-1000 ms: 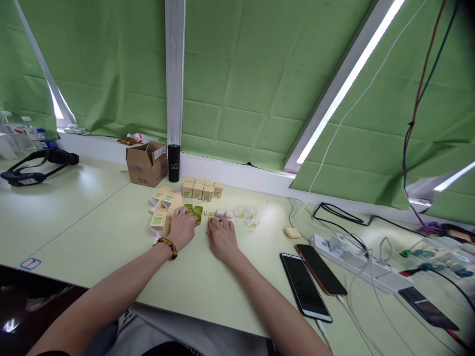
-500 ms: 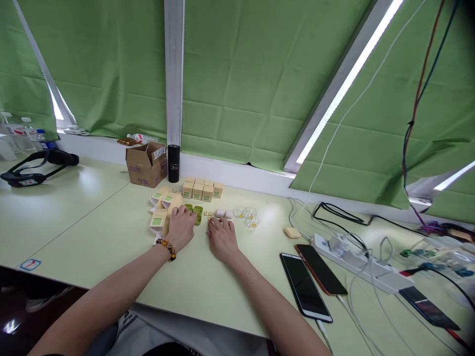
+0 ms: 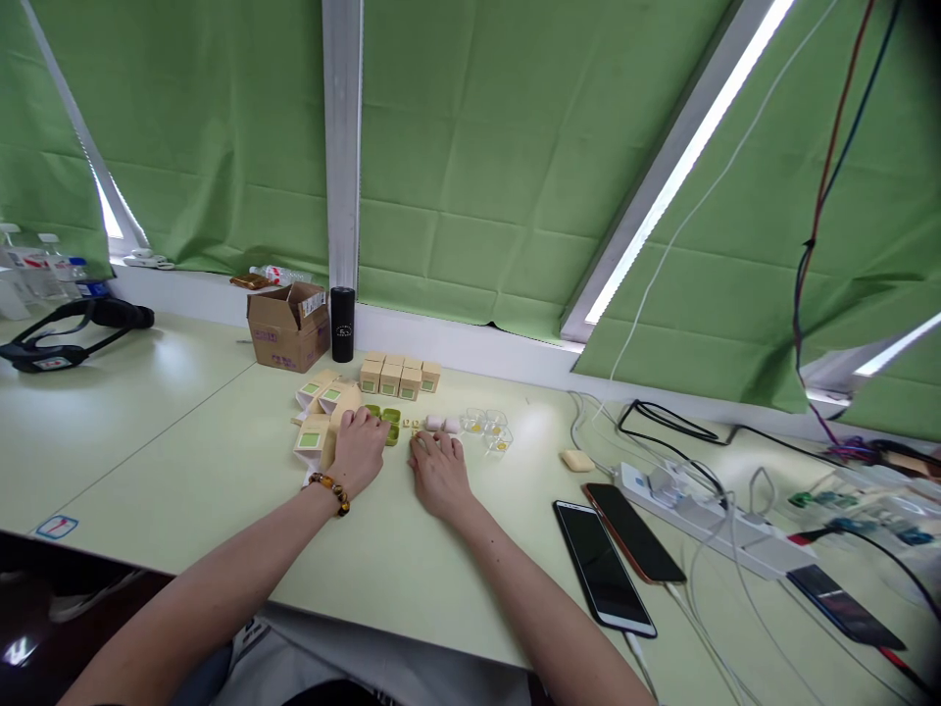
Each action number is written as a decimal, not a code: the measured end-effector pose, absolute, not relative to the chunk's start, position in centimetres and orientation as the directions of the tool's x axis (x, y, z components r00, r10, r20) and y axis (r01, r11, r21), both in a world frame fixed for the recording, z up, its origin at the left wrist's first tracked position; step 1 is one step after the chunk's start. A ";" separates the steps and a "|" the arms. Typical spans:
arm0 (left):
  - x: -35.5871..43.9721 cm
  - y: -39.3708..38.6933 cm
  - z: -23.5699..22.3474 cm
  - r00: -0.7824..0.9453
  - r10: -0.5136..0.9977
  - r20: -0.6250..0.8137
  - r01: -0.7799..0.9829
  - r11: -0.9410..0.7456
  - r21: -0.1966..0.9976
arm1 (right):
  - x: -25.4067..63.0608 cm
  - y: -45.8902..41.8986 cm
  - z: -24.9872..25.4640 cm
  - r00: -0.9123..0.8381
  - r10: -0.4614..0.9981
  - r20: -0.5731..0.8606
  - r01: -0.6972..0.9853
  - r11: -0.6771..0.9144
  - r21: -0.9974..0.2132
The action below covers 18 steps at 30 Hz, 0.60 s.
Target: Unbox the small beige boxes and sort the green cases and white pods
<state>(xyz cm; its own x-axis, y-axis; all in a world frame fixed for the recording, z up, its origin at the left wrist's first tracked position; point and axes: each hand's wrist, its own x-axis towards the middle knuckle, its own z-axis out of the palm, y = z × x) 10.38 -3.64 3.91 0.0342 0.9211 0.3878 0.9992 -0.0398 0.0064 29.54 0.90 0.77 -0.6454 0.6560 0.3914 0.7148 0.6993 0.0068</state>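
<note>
My left hand [image 3: 360,453], with a beaded bracelet [image 3: 330,492] at the wrist, lies palm down with its fingers stretched forward. Its fingertips are beside or on small green square containers [image 3: 392,417]; contact is unclear. Opened beige cartons with green labels [image 3: 312,438] lie to its left. My right hand [image 3: 441,476] rests on the table, fingers apart and slightly bent, holding nothing that I can see. Just beyond its fingertips are tiny yellowish pieces [image 3: 410,424] and two pale pink cylinders [image 3: 434,423]. Several clear cups [image 3: 495,422] with yellow bits inside stand to its right.
Closed beige cartons [image 3: 390,378] stand in a group behind. Further back are a cardboard box [image 3: 289,328] and a black tumbler [image 3: 342,326]. Phones [image 3: 604,569], a power strip [image 3: 706,520] and loose cables occupy the right side. A headset [image 3: 74,333] lies far left.
The view has shifted very slightly. Both hands stay in place, and nothing on the table has visibly moved.
</note>
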 end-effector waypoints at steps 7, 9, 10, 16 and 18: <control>10.5 -3.8 4.1 0.033 0.914 0.405 0.999 -0.041 0.012 | 29.5 1.0 0.7 -0.645 0.656 0.393 0.715 0.699 0.007; 10.5 -3.9 4.2 0.030 0.914 0.405 0.999 -0.038 0.011 | 29.5 1.0 0.8 -0.648 0.654 0.392 0.713 0.701 0.009; 10.6 -4.0 4.3 0.028 0.915 0.403 0.999 -0.036 0.011 | 29.6 1.0 0.8 -0.648 0.653 0.392 0.712 0.702 0.009; 10.6 -4.0 4.4 0.026 0.917 0.397 0.999 -0.035 0.015 | 29.6 1.1 0.6 -0.648 0.655 0.389 0.713 0.701 0.009; 10.6 -4.0 4.2 0.026 0.916 0.401 0.999 -0.034 0.013 | 29.6 1.2 0.5 -0.646 0.656 0.390 0.714 0.700 0.005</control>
